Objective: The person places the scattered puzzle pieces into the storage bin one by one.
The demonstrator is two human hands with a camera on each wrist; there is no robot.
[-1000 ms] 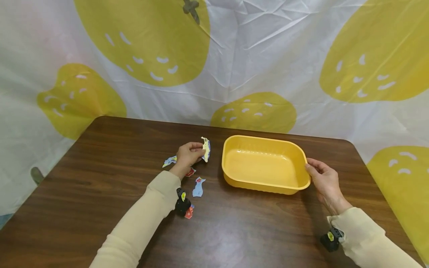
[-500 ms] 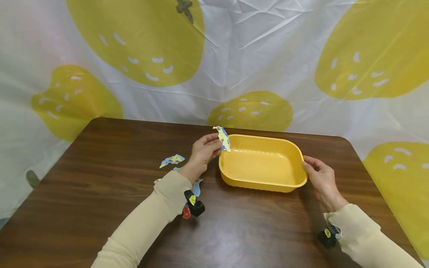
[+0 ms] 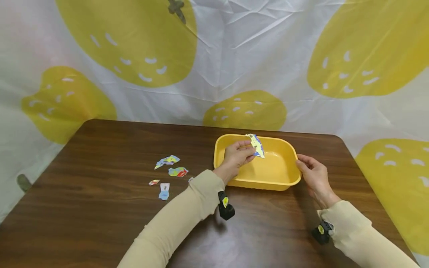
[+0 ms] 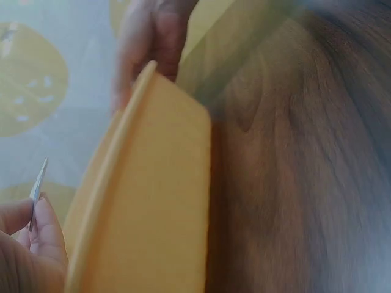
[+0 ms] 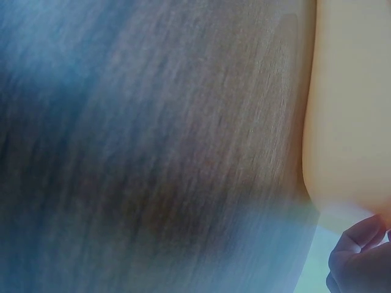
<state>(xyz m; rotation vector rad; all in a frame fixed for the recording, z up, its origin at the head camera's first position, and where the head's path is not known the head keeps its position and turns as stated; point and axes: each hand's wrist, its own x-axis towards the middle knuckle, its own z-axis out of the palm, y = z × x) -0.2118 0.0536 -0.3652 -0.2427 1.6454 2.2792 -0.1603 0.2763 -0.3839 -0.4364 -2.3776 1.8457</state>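
A torn scrap of printed paper (image 3: 257,146), yellow and blue with a white edge, is pinched between the thumb and fingers of my left hand (image 3: 236,158). That hand is over the yellow plastic basin (image 3: 258,183), whose inside it partly hides. In the left wrist view the scrap (image 4: 38,189) appears edge-on, above the basin's rim. My right hand (image 3: 316,178) grips the basin's right end, with the thumb at the rim. In the right wrist view the right hand (image 5: 363,256) shows only at the corner.
Several paper scraps lie left on the brown wooden table (image 3: 100,208): a blue-yellow one (image 3: 167,161), a red-yellow one (image 3: 178,172), a small one (image 3: 154,182) and a pale blue one (image 3: 164,191). My left sleeve (image 3: 187,212) covers some table. A lemon-print cloth (image 3: 140,104) hangs behind.
My left hand has carried the pinched paper scrap rightward from the table's scraps to above the basin. Scraps under the left arm have come into view. The right hand keeps its hold.
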